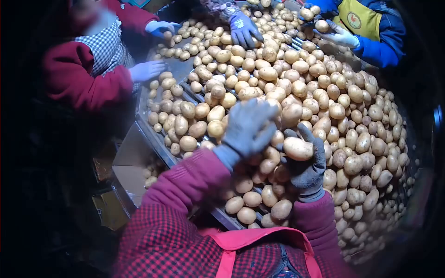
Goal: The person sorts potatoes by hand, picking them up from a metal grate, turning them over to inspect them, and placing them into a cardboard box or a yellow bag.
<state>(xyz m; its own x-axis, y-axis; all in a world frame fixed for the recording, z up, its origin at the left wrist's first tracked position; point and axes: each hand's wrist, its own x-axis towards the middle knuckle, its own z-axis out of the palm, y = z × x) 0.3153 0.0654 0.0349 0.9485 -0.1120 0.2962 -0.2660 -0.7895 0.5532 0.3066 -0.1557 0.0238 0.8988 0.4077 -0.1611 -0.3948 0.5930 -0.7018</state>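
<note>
A large heap of potatoes (354, 164) covers a slatted metal table. In a grey glove, my left hand (248, 127) reaches across the pile, slightly blurred, its fingers bent over several potatoes; what is under the palm is hidden. To its right, my right hand (308, 164), gloved as well, is turned palm up with the fingers curled round a pale oval potato (298, 148). More potatoes (252, 199) lie between my forearms, near the table's front edge.
A co-worker in red sleeves (88, 76) stands at the left. Another's gloved hand (244, 30) rests on potatoes at the top. A person in blue (378, 30) holds potatoes at the upper right. An open cardboard box (132, 169) is below the table's left edge (155, 141).
</note>
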